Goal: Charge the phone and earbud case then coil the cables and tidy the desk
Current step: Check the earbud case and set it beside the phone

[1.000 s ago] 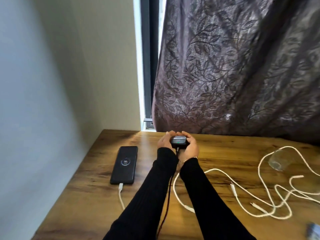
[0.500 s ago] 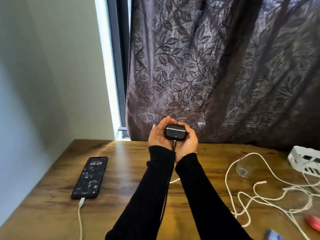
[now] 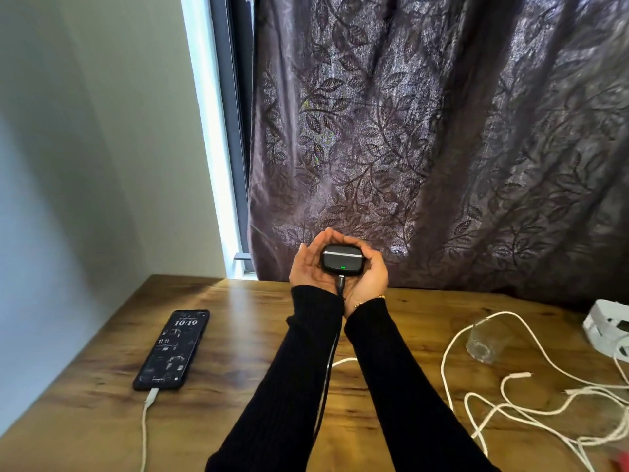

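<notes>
Both hands, left hand (image 3: 308,267) and right hand (image 3: 369,279), are cupping the earbud case (image 3: 342,259) in a curled grip above the counter (image 3: 238,335) back edge near the curtain (image 3: 425,148), dark cable (image 3: 340,284) hanging plugged in, phone (image 3: 172,349) lying charging by the left edge, white cables (image 3: 510,403) sprawling right.

Earbud case (image 3: 342,262): black, green light lit, cupped between left hand (image 3: 308,267) and right hand (image 3: 369,279), raised above the counter (image 3: 238,338)
Dark cable (image 3: 340,283): plugged into the case's underside, hanging between the wrists
Phone (image 3: 172,349): left of the case, flat on the counter, screen lit, white cable (image 3: 146,424) plugged in
Loose white cables (image 3: 531,413): right of the case, tangled
</notes>
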